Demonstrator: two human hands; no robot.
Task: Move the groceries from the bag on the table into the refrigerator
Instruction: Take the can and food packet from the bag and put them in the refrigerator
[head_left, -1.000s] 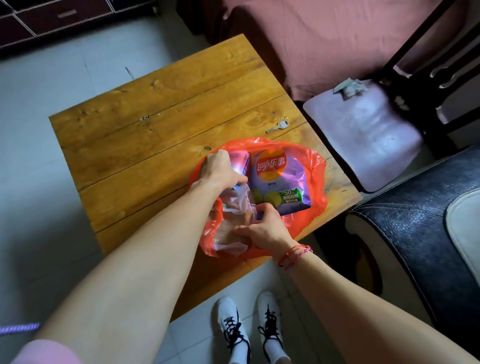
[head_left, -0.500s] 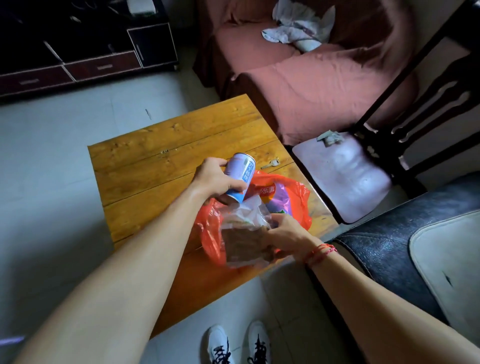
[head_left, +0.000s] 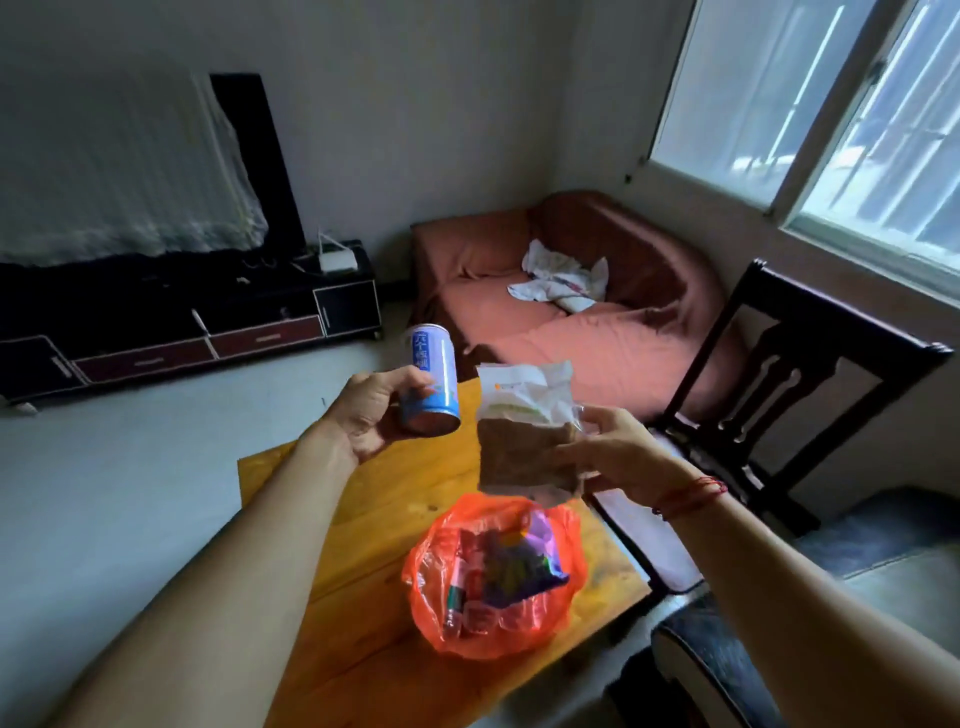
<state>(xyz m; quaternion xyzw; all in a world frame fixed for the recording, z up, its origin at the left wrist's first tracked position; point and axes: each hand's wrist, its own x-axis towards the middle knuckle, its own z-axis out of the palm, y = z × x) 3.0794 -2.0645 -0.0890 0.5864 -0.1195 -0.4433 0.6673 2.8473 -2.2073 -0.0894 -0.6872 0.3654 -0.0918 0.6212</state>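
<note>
My left hand (head_left: 366, 415) grips a blue drink can (head_left: 431, 379), held up above the far end of the wooden table (head_left: 363, 649). My right hand (head_left: 608, 447) holds a clear packet of brown food (head_left: 524, 441) with a white label, raised beside the can. Below both hands, an orange plastic bag (head_left: 447, 587) lies open on the table, with a purple chip packet (head_left: 540, 535) and red and green items inside. No refrigerator shows in the view.
A dark wooden chair (head_left: 789, 374) stands right of the table. A pink-covered sofa (head_left: 571, 317) with crumpled cloth sits beyond it under the window. A low dark TV cabinet (head_left: 197, 322) lines the far left wall, and pale floor spreads to the left.
Both hands have lifted the can and the clear packet up out of the orange bag. The view has tilted up from the table to the room.
</note>
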